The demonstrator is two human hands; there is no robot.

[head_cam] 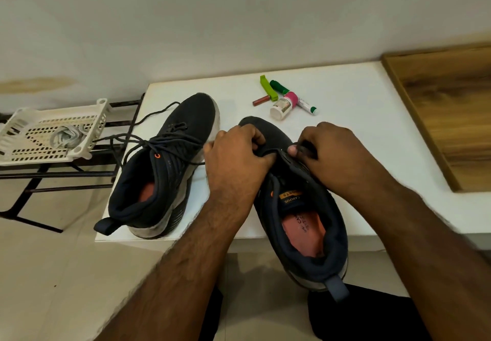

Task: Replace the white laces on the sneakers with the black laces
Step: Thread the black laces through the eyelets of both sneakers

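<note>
I see matt knit cloth sneakers, a smooth white table, and a plastic basket.

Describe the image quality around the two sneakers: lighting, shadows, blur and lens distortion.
Head view: soft, even light; the left sneaker is sharp, casting only a faint shadow on the white table; wide-angle bending curves the table edge and the wooden panel; the forearms blur toward the bottom; both hands shade the right sneaker.

Hands hide right sneaker eyelets; bottle label unreadable.
</note>
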